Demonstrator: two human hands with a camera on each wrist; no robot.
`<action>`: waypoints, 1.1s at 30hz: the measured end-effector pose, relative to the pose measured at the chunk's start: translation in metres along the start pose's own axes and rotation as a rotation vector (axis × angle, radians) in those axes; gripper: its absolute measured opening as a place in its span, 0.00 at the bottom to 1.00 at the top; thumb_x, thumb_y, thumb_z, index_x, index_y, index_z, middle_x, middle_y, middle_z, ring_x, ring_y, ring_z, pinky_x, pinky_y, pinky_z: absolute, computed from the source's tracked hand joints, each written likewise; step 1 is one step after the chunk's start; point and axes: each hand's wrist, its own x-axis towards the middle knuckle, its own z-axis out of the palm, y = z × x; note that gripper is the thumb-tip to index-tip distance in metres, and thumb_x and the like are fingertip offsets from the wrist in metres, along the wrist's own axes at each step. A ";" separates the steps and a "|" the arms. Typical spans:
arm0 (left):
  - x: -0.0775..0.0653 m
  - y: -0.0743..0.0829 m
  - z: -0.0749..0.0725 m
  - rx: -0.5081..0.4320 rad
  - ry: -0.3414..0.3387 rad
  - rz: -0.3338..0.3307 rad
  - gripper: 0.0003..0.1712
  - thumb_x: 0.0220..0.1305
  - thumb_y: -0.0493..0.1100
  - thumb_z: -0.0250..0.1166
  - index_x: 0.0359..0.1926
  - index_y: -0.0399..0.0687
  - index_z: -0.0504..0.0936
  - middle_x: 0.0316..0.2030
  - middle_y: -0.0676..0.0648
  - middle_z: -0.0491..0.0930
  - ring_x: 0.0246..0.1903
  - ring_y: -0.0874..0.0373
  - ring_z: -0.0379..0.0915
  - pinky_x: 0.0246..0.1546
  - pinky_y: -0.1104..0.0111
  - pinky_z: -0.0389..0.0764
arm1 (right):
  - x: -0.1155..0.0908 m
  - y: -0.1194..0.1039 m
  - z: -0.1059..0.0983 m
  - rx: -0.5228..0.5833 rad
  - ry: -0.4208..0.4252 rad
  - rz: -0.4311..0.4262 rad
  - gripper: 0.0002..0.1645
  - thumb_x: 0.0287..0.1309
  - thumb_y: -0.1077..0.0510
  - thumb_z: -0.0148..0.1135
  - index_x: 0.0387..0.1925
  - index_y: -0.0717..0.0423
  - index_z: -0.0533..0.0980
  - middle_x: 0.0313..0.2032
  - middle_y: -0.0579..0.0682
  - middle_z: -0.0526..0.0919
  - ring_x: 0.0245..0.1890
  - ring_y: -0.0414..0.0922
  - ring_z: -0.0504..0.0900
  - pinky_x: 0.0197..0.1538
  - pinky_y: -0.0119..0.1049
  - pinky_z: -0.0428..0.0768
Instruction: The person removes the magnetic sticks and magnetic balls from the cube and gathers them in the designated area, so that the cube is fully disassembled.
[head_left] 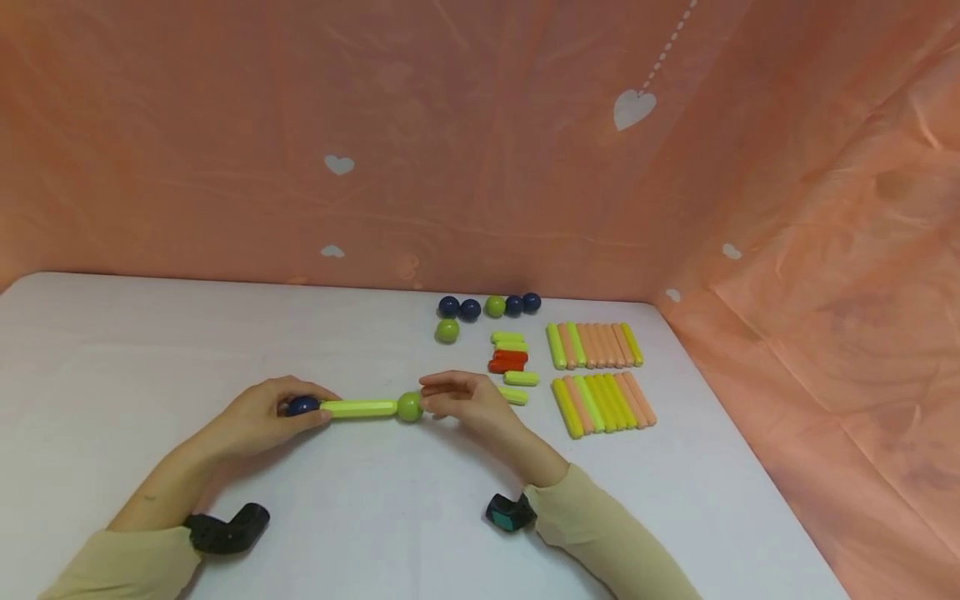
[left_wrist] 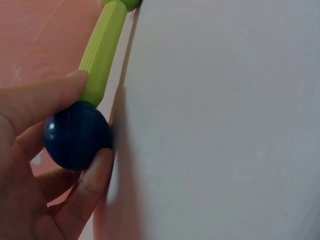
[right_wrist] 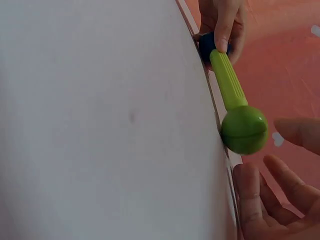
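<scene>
A yellow-green ridged rod (head_left: 358, 408) joins a dark blue ball (left_wrist: 77, 135) at one end and a green ball (right_wrist: 244, 130) at the other. My left hand (head_left: 258, 414) grips the blue ball, its fingers curled round it and the thumb (left_wrist: 60, 94) lying on the near end of the rod. Beside the green ball is my right hand (head_left: 472, 406). In the right wrist view its fingers (right_wrist: 248, 187) are spread, with a gap between them and the ball. The joined piece lies nearly level, close over the white table (head_left: 375, 508).
Several loose blue balls (head_left: 470, 310) and green balls (head_left: 447, 331) sit at the back. Short yellow-green rods (head_left: 521, 378) and red rods (head_left: 508, 366) lie beyond the right hand. Farther right are two rows of long rods, a back row (head_left: 596, 346) and a front row (head_left: 604, 404).
</scene>
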 end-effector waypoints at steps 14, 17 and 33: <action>-0.001 -0.001 -0.001 0.033 0.012 -0.018 0.16 0.60 0.51 0.67 0.47 0.52 0.85 0.45 0.43 0.81 0.46 0.47 0.73 0.45 0.49 0.73 | 0.012 -0.003 0.012 -0.261 -0.107 -0.064 0.20 0.53 0.56 0.71 0.50 0.49 0.81 0.44 0.43 0.82 0.36 0.38 0.73 0.37 0.26 0.71; -0.001 -0.001 -0.002 0.027 0.003 -0.018 0.16 0.60 0.50 0.67 0.47 0.52 0.85 0.46 0.42 0.81 0.47 0.46 0.73 0.45 0.48 0.73 | 0.011 -0.003 0.009 -0.265 -0.179 -0.083 0.20 0.56 0.60 0.67 0.52 0.49 0.80 0.46 0.43 0.80 0.36 0.39 0.71 0.36 0.27 0.69; 0.001 0.004 -0.001 0.066 -0.023 0.001 0.14 0.61 0.49 0.66 0.46 0.51 0.85 0.45 0.42 0.81 0.48 0.42 0.74 0.48 0.44 0.73 | 0.006 -0.003 0.002 0.003 -0.373 -0.033 0.24 0.64 0.69 0.53 0.61 0.60 0.70 0.61 0.53 0.72 0.55 0.41 0.72 0.58 0.31 0.72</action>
